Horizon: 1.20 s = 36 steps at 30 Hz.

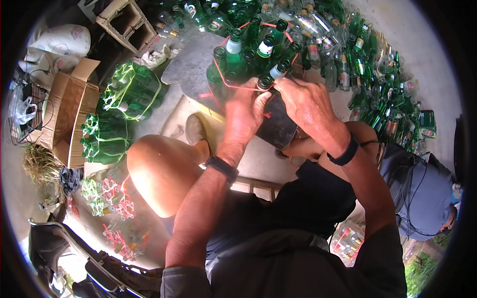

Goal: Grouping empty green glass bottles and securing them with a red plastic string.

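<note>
A cluster of green glass bottles stands upright on a dark board. Red plastic twine runs around their necks in a loose ring. My left hand is at the near side, its thumb and fingers closing on the twine beside the neck of the nearest bottle. On that neck's other side, my right hand pinches the same twine between thumb and fingertips. Loose red ends hang below the ring. My left hand partly hides the lower bodies of the near bottles.
Heaped loose bottles fill the back and right. Tied green bottle bundles stand left, beside an open cardboard box. Clear bottle bundles lie lower left. A concrete block sits behind. At right is a blue-grey cloth item with dark cords.
</note>
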Motion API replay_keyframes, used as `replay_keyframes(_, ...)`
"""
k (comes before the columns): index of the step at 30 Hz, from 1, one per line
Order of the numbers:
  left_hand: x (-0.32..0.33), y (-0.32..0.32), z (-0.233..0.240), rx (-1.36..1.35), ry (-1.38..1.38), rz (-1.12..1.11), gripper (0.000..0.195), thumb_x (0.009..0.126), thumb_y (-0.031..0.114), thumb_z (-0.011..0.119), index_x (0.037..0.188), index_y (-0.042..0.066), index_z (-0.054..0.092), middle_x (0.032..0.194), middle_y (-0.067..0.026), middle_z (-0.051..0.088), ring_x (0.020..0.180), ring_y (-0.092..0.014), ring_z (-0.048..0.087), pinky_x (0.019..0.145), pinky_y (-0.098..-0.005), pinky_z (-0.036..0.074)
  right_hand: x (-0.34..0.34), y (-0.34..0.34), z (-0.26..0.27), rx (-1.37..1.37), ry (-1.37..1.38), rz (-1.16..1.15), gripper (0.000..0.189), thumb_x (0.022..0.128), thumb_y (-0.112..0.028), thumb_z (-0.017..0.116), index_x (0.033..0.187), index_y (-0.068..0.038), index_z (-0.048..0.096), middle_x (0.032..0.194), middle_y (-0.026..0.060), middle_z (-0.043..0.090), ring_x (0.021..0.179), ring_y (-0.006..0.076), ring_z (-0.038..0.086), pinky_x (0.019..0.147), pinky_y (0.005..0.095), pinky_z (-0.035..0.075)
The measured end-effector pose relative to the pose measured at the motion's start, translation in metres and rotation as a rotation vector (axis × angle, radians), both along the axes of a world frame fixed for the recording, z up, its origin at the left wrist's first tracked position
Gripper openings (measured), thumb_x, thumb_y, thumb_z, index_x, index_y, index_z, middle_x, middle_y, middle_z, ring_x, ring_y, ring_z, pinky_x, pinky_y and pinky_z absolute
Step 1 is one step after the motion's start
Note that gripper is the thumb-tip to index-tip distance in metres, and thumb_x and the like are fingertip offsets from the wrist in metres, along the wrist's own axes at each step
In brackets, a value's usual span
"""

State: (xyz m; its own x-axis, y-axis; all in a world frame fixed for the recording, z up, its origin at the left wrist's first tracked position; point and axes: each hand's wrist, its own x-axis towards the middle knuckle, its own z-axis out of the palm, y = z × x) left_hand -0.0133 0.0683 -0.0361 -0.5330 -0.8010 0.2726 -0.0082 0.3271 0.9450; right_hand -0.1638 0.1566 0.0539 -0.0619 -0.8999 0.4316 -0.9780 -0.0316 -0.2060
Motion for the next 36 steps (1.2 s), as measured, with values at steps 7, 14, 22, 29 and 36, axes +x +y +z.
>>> replay_keyframes(7,0.001,-0.004,-0.003,0.03,-0.045,-0.032,0.035,0.102,0.014,0.077,0.134,0.001,0.069,0.118,-0.02,0.078,0.108,-0.035,0.077,0.094,-0.0413,0.061,0.013,0.02,-0.006,0.099,0.035,-0.035,0.009,0.098,-0.006,0.068,0.105,-0.003,0.073,0.087,0.0176,0.076,0.072,0.0398,0.073,0.06,0.0477,0.058)
replay_keyframes(14,0.005,-0.006,-0.002,0.1,-0.094,-0.049,0.036,0.102,0.016,0.079,0.135,0.003,0.07,0.119,-0.019,0.078,0.108,-0.034,0.077,0.094,-0.0411,0.061,0.036,0.026,-0.007,0.173,-0.055,-0.103,0.01,0.097,-0.004,0.066,0.106,-0.002,0.071,0.08,0.018,0.073,0.071,0.0388,0.073,0.061,0.0498,0.057)
replay_keyframes(22,0.018,-0.001,0.011,-0.085,-0.18,-0.038,0.034,0.111,0.019,0.067,0.139,-0.001,0.067,0.089,-0.0089,0.078,0.074,-0.013,0.075,0.066,-0.0306,0.06,0.052,0.034,-0.019,0.178,-0.156,-0.138,0.005,0.101,-0.005,0.066,0.102,-0.001,0.064,0.077,0.0178,0.072,0.073,0.0403,0.073,0.064,0.053,0.054)
replay_keyframes(29,0.031,0.011,0.033,0.082,-0.173,-0.124,0.031,0.113,0.029,0.068,0.117,-0.002,0.073,0.091,-0.0051,0.078,0.08,-0.009,0.069,0.073,-0.0266,0.056,0.078,0.057,-0.028,0.243,-0.191,-0.159,0.018,0.094,-0.009,0.064,0.108,0.002,0.064,0.07,0.0187,0.069,0.06,0.042,0.07,0.054,0.0553,0.054)
replay_keyframes(36,0.032,0.015,0.046,0.744,0.036,-0.24,0.022,0.112,0.025,0.068,0.116,0.005,0.078,0.077,0.0064,0.058,0.068,-0.004,0.055,0.064,-0.0195,0.045,0.11,0.072,-0.044,0.276,-0.332,-0.08,0.021,0.089,-0.008,0.068,0.106,0.004,0.065,0.069,0.0147,0.069,0.064,0.0328,0.072,0.057,0.0481,0.053)
